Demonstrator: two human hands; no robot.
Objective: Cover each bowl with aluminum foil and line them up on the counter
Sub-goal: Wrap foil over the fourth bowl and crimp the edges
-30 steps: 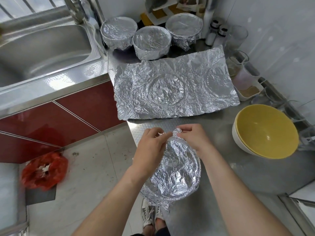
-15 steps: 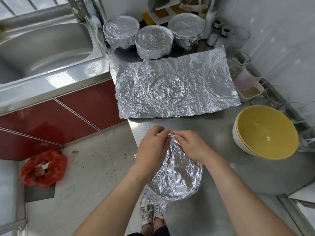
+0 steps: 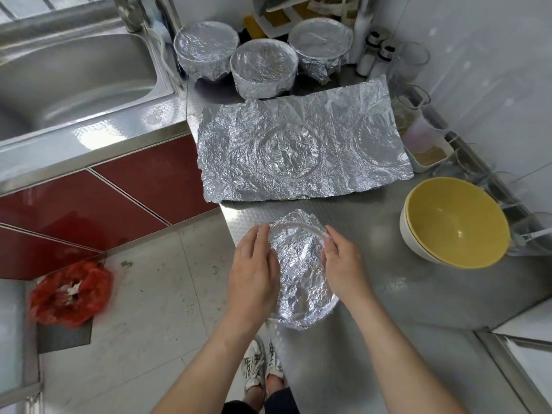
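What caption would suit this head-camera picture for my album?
Left hand and right hand press foil around a bowl; three covered bowls stand behind a spare foil sheet.

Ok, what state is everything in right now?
Near bowl: foil-wrapped, between both hands.
Left hand: pressing the foil's side.
Right hand: pressing the foil's other side.
Back bowls: all three covered.
Foil sheet: spread flat, crinkled.
Yellow bowl: uncovered, nested in a white bowl.

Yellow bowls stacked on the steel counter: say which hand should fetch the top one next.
Right, probably. The right hand rests on the side of the foil-wrapped bowl nearest the yellow bowls; the left hand is across that bowl, at the counter edge.
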